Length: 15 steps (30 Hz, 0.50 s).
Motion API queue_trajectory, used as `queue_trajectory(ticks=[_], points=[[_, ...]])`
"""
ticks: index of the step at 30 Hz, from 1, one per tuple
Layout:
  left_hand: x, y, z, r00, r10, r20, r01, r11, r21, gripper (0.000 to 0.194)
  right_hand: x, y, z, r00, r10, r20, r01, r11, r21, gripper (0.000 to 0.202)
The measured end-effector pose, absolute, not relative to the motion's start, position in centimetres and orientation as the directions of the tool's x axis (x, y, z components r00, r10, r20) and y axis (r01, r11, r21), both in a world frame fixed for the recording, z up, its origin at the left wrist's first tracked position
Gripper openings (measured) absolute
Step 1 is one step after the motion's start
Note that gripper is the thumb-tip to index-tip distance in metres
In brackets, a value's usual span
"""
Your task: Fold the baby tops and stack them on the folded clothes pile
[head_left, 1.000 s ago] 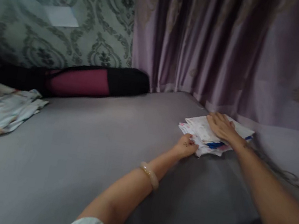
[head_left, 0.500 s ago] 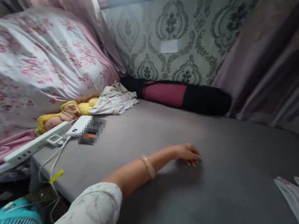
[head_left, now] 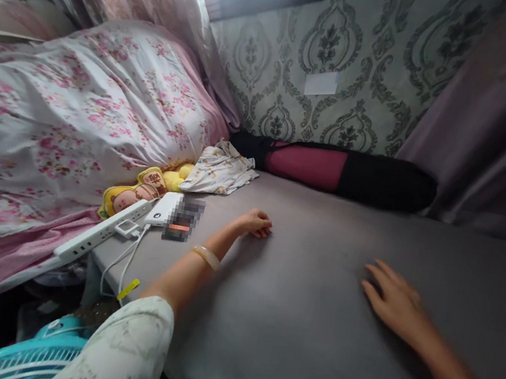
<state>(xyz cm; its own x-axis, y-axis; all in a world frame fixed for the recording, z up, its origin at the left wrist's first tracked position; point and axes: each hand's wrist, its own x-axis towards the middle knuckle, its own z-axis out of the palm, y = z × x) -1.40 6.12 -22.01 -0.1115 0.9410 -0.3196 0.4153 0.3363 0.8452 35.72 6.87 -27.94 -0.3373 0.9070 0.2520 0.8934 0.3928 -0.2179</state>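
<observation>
My left hand (head_left: 255,223), with a pale bangle (head_left: 206,256) on its forearm, is over the far middle of a grey-covered bed (head_left: 287,326). Its fingers are curled together, and whatever may be between them is hidden. On the right, my right hand (head_left: 393,297) is spread palm down at the grey cover, slightly blurred, with nothing in it. Nearest to my left hand are a pixelated dark object (head_left: 183,220) and a crumpled patterned cloth (head_left: 221,169).
A white power strip (head_left: 101,229), a white power bank (head_left: 164,209) and cables lie along the left edge beside a yellow plush toy (head_left: 134,198). A black and maroon long bag (head_left: 306,165) lies against the wall. A turquoise fan (head_left: 28,355) stands low at left.
The view has turned left. My left hand has moved left and away across the cover, fingers still curled. My right hand has come into view, and the folded cloth at right has left it.
</observation>
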Motion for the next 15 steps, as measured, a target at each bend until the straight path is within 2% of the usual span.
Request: queue_trajectory(ticks=[3, 5, 10, 15], points=[[-4.7, 6.2, -21.3, -0.281, 0.936, -0.210, 0.462, 0.324, 0.825, 0.010, 30.4, 6.4, -28.0, -0.460, 0.860, 0.221, 0.822, 0.507, -0.261, 0.059], [-7.4, 6.6, -20.9, -0.378, 0.914, -0.146, 0.485, 0.330, 0.810, 0.010, 27.2, 6.3, -28.0, -0.476, 0.854, 0.210, 0.802, 0.519, -0.296, 0.056], [-15.0, 8.1, -19.5, -0.605, 0.795, 0.030, 0.567, 0.404, 0.718, 0.020, 21.5, 6.0, -27.9, -0.433, 0.888, 0.155, 0.827, 0.460, -0.324, 0.060], [-21.2, 8.4, -18.3, -0.719, 0.667, 0.195, 0.633, 0.514, 0.578, 0.030, 20.4, 5.3, -28.6, -0.382, 0.901, 0.205, 0.856, 0.428, -0.291, 0.059]])
